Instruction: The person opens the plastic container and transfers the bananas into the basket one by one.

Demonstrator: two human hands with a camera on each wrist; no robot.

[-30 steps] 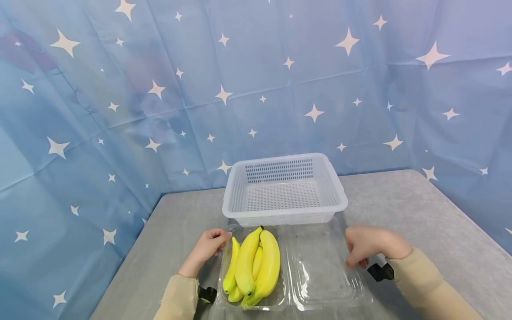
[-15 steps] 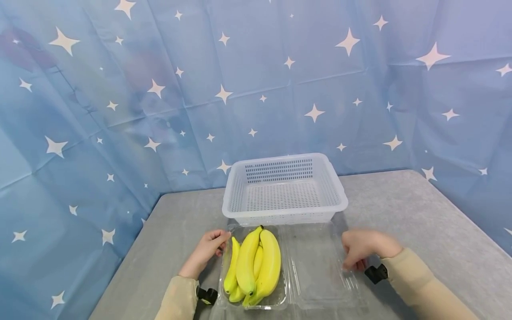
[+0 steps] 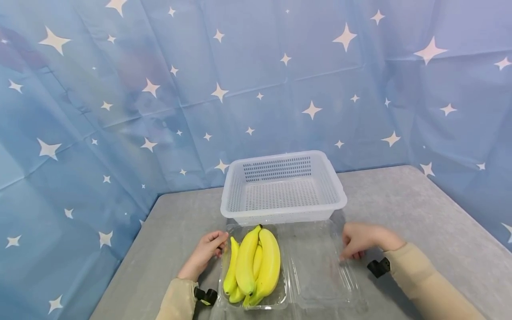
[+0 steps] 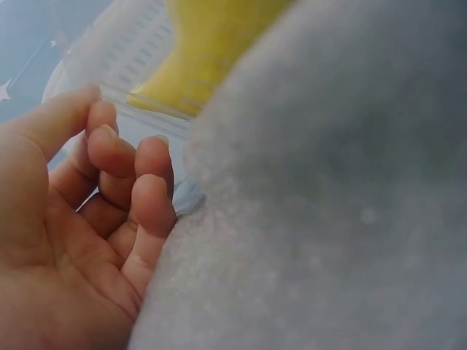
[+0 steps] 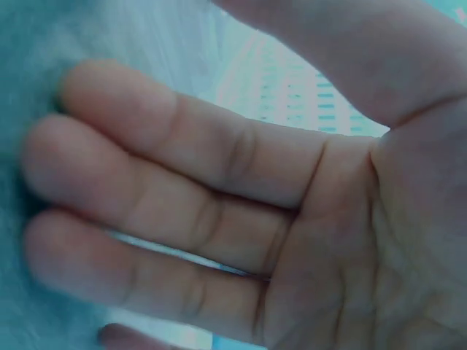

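A clear plastic clamshell box point(image 3: 286, 289) lies unfolded on the table. Several yellow bananas point(image 3: 270, 266) fill its left half; the flat right half is the lid point(image 3: 314, 271). My left hand point(image 3: 206, 249) pinches the box's far left rim between thumb and forefinger, the other fingers loosely bent, as the left wrist view shows. At the lid's right edge is my right hand point(image 3: 362, 240), its fingertips right by the edge. In the right wrist view its fingers point(image 5: 146, 175) are fairly straight and the thumb stands apart from them.
Directly behind the box stands a white perforated plastic basket point(image 3: 284, 213) with nothing in it. Grey tabletop point(image 3: 400, 200) extends to both sides. A blue curtain point(image 3: 256, 89) with white stars hangs behind and at the left.
My right hand has shifted slightly left, and the lid's right edge has come in a little with it. My left hand stays at the rim. The head view has turned slightly.
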